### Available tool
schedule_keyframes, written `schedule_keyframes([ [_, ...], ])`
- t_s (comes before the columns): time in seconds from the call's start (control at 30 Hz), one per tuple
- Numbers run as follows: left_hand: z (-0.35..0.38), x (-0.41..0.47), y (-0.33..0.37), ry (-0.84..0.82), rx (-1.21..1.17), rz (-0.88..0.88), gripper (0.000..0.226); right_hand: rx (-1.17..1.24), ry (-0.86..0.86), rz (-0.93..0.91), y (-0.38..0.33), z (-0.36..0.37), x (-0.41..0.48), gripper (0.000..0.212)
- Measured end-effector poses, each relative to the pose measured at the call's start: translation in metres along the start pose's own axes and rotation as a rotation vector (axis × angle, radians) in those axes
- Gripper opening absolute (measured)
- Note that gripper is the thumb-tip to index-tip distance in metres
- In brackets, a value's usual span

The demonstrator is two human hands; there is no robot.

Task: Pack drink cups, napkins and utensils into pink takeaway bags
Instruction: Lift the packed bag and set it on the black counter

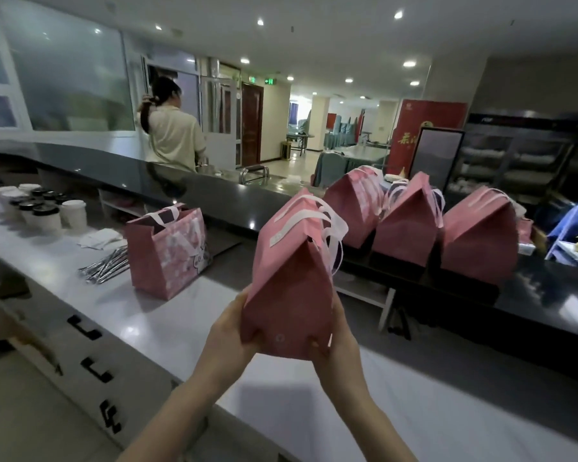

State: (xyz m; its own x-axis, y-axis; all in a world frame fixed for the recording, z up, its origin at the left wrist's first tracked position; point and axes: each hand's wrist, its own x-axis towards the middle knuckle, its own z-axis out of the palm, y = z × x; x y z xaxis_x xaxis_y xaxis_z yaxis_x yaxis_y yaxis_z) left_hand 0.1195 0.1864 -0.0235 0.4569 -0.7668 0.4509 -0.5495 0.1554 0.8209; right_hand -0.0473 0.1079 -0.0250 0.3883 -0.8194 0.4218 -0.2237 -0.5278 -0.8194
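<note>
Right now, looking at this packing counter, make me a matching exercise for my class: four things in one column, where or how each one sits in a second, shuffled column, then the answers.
Column one
1. closed pink takeaway bag with white handles
2. open pink patterned takeaway bag
3. white paper drink cups, several with black lids
4. silver-wrapped utensils

Column two
A. lying in a pile on the white counter
B. gripped at its base by the left hand and the right hand
C. standing on the counter, mouth open
D. clustered at the counter's far left end

Pairs: 1-B, 2-C, 3-D, 4-A
</note>
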Motion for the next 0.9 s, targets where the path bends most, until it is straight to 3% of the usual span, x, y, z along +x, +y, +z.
schedule_keyframes([
  [0.33,-0.046,0.134,-0.054,-0.054,-0.076,0.038,0.082,-0.002,0.06,-0.036,-0.023,0.072,0.11,0.104],
  [0.53,-0.034,0.201,-0.09,-0.069,-0.112,0.025,0.089,0.062,0.095,-0.03,-0.003,0.098,0.173,0.083],
  [0.67,-0.022,0.252,-0.109,-0.079,-0.119,0.026,0.086,-0.027,0.109,-0.068,0.013,0.108,0.216,0.099],
  [0.9,0.006,0.336,-0.127,-0.182,-0.161,0.055,0.069,-0.002,0.171,-0.064,0.049,0.116,0.298,0.086],
])
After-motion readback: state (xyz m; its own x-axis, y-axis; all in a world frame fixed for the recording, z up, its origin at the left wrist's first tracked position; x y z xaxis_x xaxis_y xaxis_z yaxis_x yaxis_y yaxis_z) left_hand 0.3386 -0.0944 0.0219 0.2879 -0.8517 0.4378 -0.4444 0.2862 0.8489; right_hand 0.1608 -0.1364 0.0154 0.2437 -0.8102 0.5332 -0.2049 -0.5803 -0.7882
